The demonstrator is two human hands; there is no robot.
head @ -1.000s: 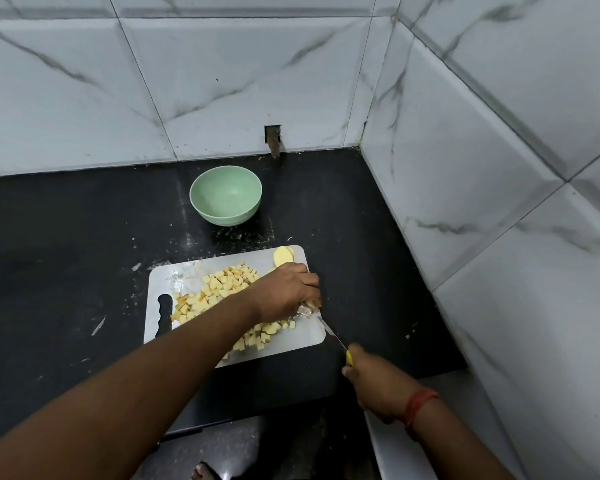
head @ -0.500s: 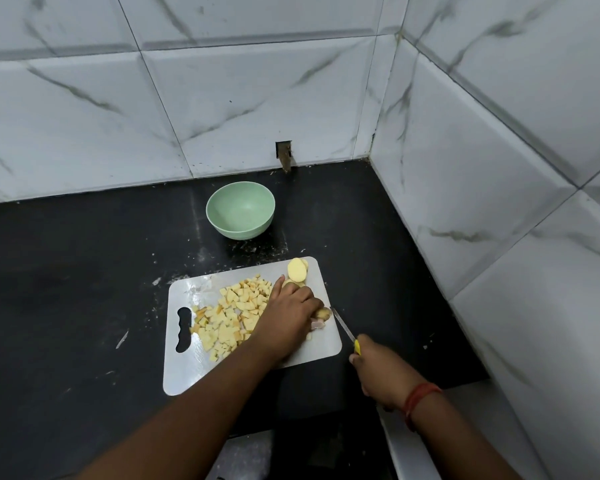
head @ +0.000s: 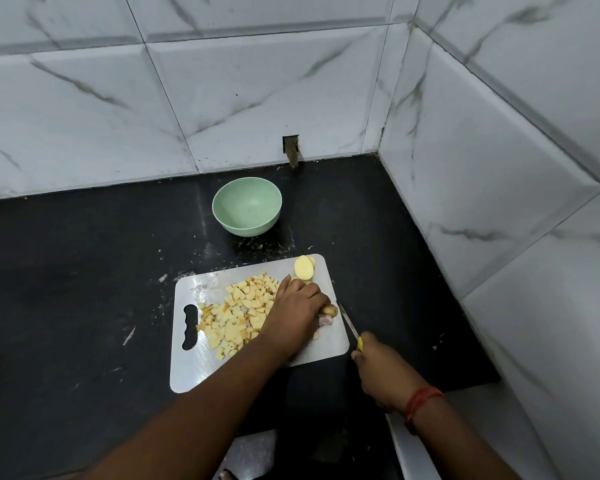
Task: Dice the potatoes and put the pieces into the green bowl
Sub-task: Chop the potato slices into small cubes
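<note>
We pin a potato bit [head: 329, 310] w/ left hand [head: 297, 315] curled over it on the board [head: 329, 344], steadying for the cut. Right hand [head: 381, 370] wraps the knife [head: 347, 319], blade just beside. Dice [head: 243, 311] heaped left; bowl [head: 246, 211] beyond board, holding nothing.

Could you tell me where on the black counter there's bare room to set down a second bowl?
Bare counter lies left of the cutting board and the green bowl, back to the tiled wall. A narrower strip runs between the board and the right wall. The board itself is crowded: diced potato, slices, left hand, right hand with knife.
</note>
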